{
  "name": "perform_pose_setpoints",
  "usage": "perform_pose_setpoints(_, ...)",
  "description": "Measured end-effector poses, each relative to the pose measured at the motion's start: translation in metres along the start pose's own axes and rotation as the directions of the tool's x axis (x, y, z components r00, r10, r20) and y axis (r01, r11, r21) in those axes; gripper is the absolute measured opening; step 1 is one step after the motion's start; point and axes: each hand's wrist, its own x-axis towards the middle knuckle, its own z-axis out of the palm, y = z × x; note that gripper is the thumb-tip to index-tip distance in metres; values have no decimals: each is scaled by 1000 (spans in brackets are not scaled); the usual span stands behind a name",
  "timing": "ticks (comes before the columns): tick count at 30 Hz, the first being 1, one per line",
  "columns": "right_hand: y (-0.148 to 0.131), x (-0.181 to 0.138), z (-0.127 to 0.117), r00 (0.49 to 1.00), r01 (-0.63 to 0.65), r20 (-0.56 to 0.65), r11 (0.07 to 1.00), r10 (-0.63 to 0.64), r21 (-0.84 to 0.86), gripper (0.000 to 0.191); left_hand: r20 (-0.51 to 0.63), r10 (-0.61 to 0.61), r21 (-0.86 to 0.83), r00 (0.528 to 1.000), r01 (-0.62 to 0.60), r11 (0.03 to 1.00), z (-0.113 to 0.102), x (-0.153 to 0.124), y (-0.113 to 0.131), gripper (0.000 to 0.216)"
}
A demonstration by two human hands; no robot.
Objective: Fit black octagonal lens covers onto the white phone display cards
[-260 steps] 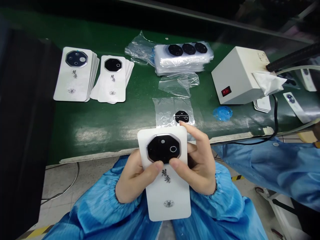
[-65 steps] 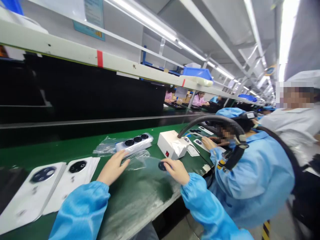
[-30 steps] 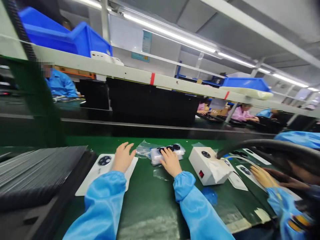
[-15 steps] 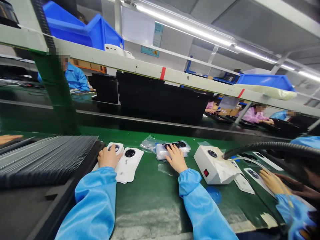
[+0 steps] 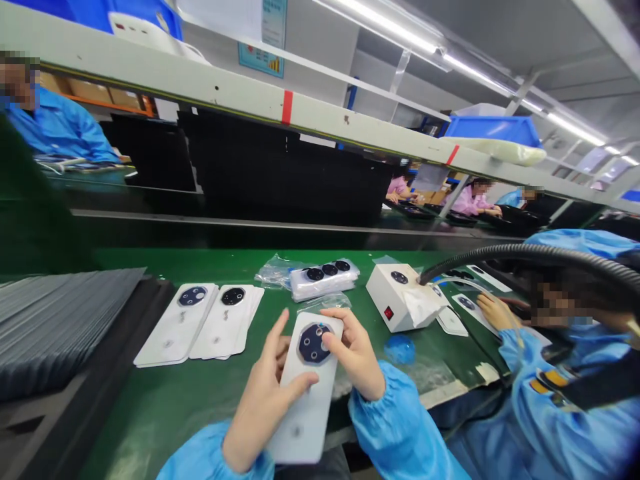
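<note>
White with rounded corners, a flat rectangular panel (image 5: pixel 303 413) bearing a dark octagonal lens window (image 5: pixel 311 348) is held tilted above the front edge of the green tabletop (image 5: pixel 155 407). The right hand (image 5: pixel 359 357) pinches its upper right side, thumb over the window. The left hand (image 5: pixel 261 393) has thumb and forefinger spread at its left edge; whether that grip presses, I cannot tell. Beyond lies a clear plastic pack (image 5: pixel 320 289) under three black discs (image 5: pixel 330 269).

Your wht. panel (image 5: pixel 305 407), rect. w/ rounded corners, is btwn your L hand (image 5: pixel 265 390) and R hand (image 5: pixel 357 353), face up twd. you, top end leaning R. Its dk. blue octag. camera plate (image 5: pixel 313 347), silver-rimmed w/ small round lens openings, sits nr. the top, R hand's thumb on its edge; blurred emblem (image 5: pixel 297 432) nr. the bottom.
</note>
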Motion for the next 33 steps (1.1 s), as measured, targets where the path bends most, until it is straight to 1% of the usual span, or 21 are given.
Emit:
perform_pose_setpoints(1,1,-6,-1,1000,-7,18,1000,7,1,27,83,-89,-121,993,99,988,0,-5,-3,77)
perform_pose_setpoints(2,3,-10,-2,999,-8,37,1000,8,-6,28,137,-138,-165,981,160,973,0,-9,-5,70)
perform_pose_setpoints(3,6,-10,-2,998,-6,55,1000,7,-23,30,152,-162,-164,975,187,969,0,-11,-8,64)
perform_pose_setpoints(5,19,0,-6,997,4,75,996,3,-88,32,113,-185,-111,976,198,974,-2,-12,-13,61)
perform_pose_setpoints(8,48,40,-19,999,5,41,963,6,-271,27,40,-189,1,981,189,982,-13,-2,-20,67)
perform_pose_setpoints(10,69,75,-31,999,4,35,914,12,-406,26,-4,-180,109,984,179,978,-28,14,-23,74)
perform_pose_setpoints(12,86,107,-36,997,17,68,860,20,-510,28,-53,-179,218,982,187,958,-48,33,-26,78)
perform_pose_setpoints(15,100,138,-27,985,87,173,791,24,-605,33,-134,-191,349,973,226,909,-81,65,-28,76)
perform_pose_setpoints(18,105,147,-8,961,168,277,742,25,-649,33,-199,-195,457,960,267,848,-110,90,-33,59)
perform_pose_setpoints(20,107,147,1,952,194,306,716,29,-670,32,-226,-211,513,951,300,804,-125,101,-40,47)
perform_pose_setpoints(22,108,145,3,949,204,315,699,32,-685,31,-229,-234,561,945,324,762,-134,107,-47,41)
perform_pose_setpoints(25,108,145,-2,944,213,328,689,38,-693,30,-214,-262,626,941,337,703,-143,109,-54,36)
perform_pose_setpoints(28,105,150,-8,938,209,340,680,62,-703,30,-204,-238,696,950,312,646,-148,107,-53,34)
perform_pose_setpoints(31,101,156,-10,931,199,350,667,98,-718,30,-215,-134,775,967,252,579,-144,102,-45,38)
perform_pose_setpoints(33,100,160,-9,929,188,348,654,123,-733,29,-192,-45,817,980,185,546,-130,99,-39,39)
